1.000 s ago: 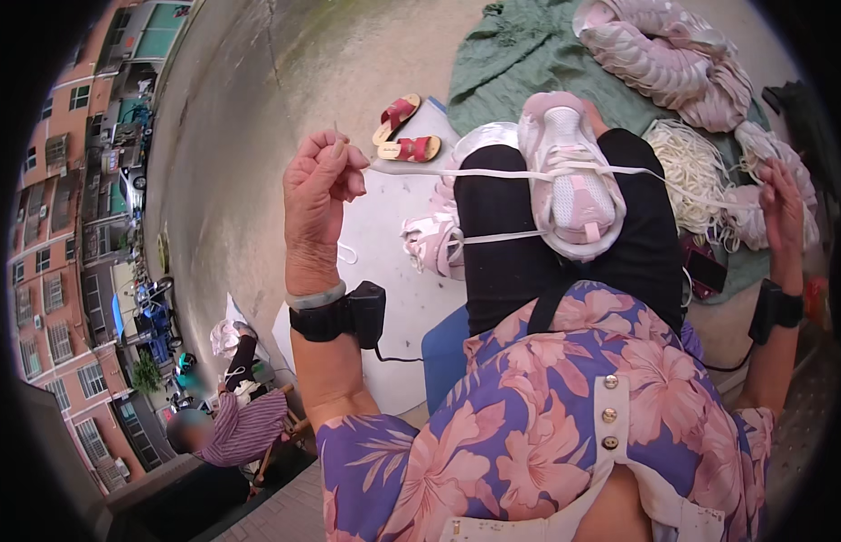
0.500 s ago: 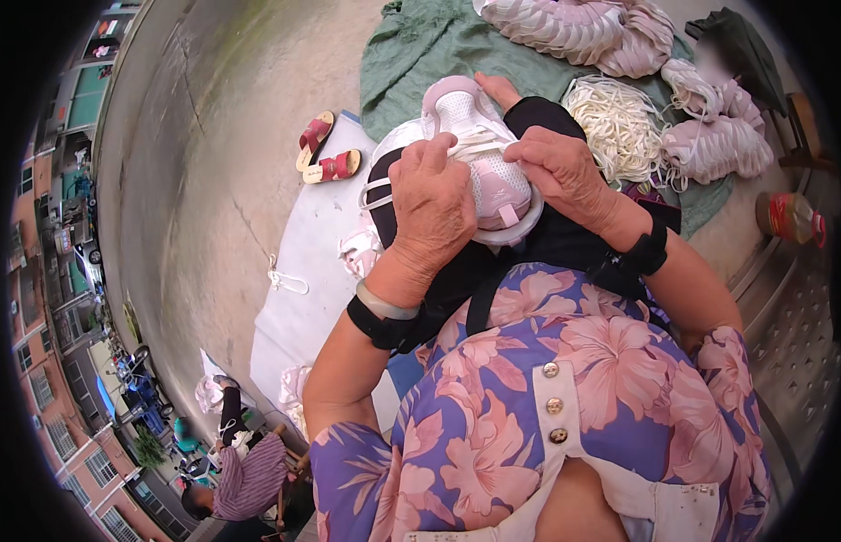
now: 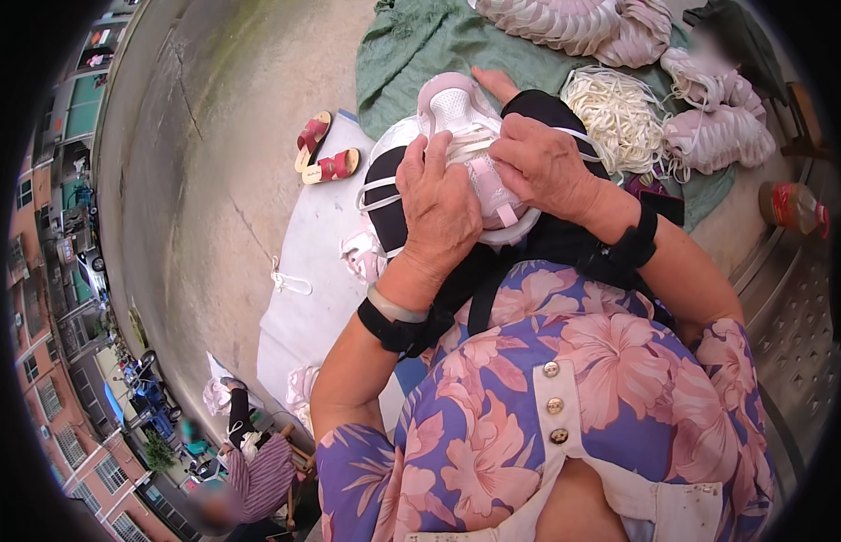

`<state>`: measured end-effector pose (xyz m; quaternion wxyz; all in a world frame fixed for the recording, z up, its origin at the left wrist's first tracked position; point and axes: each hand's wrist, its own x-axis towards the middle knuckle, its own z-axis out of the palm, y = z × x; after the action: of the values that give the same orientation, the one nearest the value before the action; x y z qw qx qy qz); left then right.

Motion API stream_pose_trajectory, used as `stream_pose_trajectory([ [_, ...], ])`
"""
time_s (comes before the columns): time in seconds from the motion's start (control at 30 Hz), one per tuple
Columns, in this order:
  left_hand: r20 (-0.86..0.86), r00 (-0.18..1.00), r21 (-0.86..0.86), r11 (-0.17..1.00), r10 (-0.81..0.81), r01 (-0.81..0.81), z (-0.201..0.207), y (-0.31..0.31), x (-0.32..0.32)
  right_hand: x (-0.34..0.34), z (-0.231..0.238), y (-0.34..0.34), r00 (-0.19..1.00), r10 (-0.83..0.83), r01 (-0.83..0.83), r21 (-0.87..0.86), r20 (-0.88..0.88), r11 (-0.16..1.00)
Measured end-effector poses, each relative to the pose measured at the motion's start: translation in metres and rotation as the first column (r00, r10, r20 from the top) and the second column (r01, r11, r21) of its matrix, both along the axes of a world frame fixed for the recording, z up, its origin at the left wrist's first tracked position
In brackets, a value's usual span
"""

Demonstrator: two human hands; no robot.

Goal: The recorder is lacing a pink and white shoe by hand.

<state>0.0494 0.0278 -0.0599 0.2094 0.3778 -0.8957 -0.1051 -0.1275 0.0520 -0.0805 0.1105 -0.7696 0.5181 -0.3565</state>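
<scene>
A pink and white sneaker (image 3: 495, 191) rests on my lap, its toe toward me and its padded collar pointing away. White shoelace (image 3: 473, 144) crosses its upper in rows, and a loose length loops out on the left over my black-clad leg. My left hand (image 3: 439, 203) is closed against the sneaker's left side, fingertips at the lace rows. On the opposite side, my right hand (image 3: 549, 170) pinches at the lacing, with a strand of lace coming out behind it to the right. The fingertips of both hands are partly hidden.
A heap of white laces (image 3: 615, 120) lies on green cloth (image 3: 402, 63) beside bundled pink-white shoe uppers (image 3: 719, 140). Red sandals (image 3: 333, 166) sit left by a white sheet (image 3: 299, 244). An oil bottle (image 3: 791, 208) stands right; a person in stripes (image 3: 262, 479) sits lower left.
My right hand has moved in left over the sneaker's lacing, and a lace strand now shows to its right. My left hand has shifted slightly, its fingers spreading a little.
</scene>
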Motion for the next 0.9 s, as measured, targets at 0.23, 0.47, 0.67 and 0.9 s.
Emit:
stream_pose_trajectory([
  [0.23, -0.079, 0.993, 0.186, 0.978, -0.085, 0.098, -0.004, -0.014, 0.004, -0.002, 0.001, 0.0, 0.997, 0.024, -0.03, 0.08, 0.07, 0.996],
  [0.47, -0.197, 0.98, 0.385, 0.918, -0.019, 0.096, -0.003, -0.016, 0.009, 0.0, -0.003, 0.001, 0.996, 0.016, -0.022, 0.061, 0.092, 0.998],
  [0.67, -0.181, 0.983, 0.229, 0.972, -0.017, 0.059, -0.015, -0.011, 0.0, 0.007, -0.005, -0.001, 0.994, -0.042, 0.033, 0.091, 0.1, 0.995],
  [0.9, -0.175, 0.985, 0.06, 0.998, 0.008, 0.003, -0.023, -0.005, -0.009, 0.009, -0.01, -0.004, 0.996, -0.045, 0.036, 0.123, 0.072, 0.992],
])
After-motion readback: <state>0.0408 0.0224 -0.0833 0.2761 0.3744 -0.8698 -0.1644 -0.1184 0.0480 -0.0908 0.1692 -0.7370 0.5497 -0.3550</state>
